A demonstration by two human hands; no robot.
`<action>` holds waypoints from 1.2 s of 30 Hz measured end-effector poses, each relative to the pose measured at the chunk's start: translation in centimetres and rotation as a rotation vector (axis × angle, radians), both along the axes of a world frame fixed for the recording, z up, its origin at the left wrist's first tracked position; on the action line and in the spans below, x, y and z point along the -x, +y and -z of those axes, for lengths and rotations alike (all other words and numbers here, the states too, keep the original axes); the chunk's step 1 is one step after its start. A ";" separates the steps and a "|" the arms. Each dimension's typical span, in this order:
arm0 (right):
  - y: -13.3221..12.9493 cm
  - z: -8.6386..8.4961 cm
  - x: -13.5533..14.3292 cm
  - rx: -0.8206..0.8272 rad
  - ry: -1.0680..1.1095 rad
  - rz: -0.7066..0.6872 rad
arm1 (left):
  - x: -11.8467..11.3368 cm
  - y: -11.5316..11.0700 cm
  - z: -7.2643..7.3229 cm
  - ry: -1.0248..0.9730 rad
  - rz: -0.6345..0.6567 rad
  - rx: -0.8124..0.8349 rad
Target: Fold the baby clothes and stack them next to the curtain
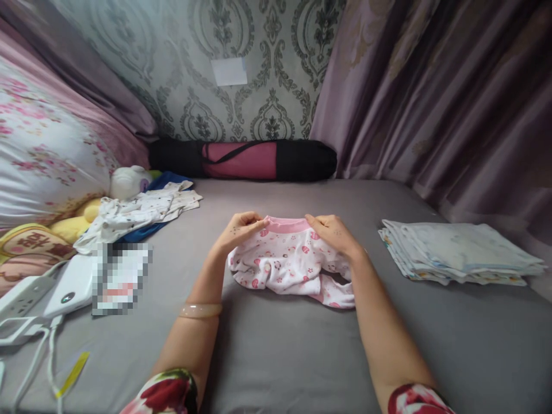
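A small pair of baby pants [287, 256], white with pink and red prints and a pink waistband, is stretched between my hands over the grey sheet [276, 351]. My left hand [242, 229] pinches the left end of the waistband. At its right end, my right hand [331, 231] grips the same band between thumb and fingers. The cloth below hangs in loose folds and rests on the sheet, one leg bunched near my right forearm.
On the right lies a stack of folded cloths [461, 253]. A patterned white garment [138, 213], a white power bank [71, 287], a power strip [26, 296] and cables lie at left. A black and pink long bag [241, 160] sits along the wall.
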State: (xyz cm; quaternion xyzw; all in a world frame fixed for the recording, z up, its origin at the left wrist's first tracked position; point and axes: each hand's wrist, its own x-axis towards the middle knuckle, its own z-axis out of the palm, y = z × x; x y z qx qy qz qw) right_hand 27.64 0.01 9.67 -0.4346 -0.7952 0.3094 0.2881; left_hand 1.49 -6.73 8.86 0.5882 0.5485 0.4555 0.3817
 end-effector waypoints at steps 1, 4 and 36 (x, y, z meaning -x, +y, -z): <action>0.0 0.1 0.0 -0.005 -0.024 0.013 | 0.3 0.0 0.0 0.024 0.032 0.018; 0.1 0.2 -0.1 0.026 -0.039 0.031 | 1.1 -0.2 0.2 0.059 0.138 0.071; -1.9 -23.6 0.7 -0.301 -0.346 -0.165 | 8.8 -5.6 -22.1 0.719 -0.034 -0.369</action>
